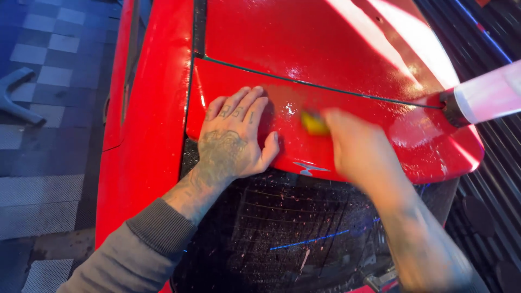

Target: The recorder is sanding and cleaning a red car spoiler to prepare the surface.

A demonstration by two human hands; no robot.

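My left hand (233, 138) lies flat, fingers together, on the wet red rear spoiler (347, 116) of a red car. To its right my right hand (355, 149), blurred by motion, presses a small yellow pad (313, 123) against the spoiler's surface. A dull rubbed patch shows around the pad. Below both hands is the dark rear window (293, 233), speckled with droplets. A seam line runs across the red panel just above my hands.
A clear spray bottle with a black collar (483, 100) rests on the spoiler at the right edge. A grey checkered floor (43, 108) lies left of the car, with a grey stand foot (13, 95) on it. A dark grated floor runs along the right.
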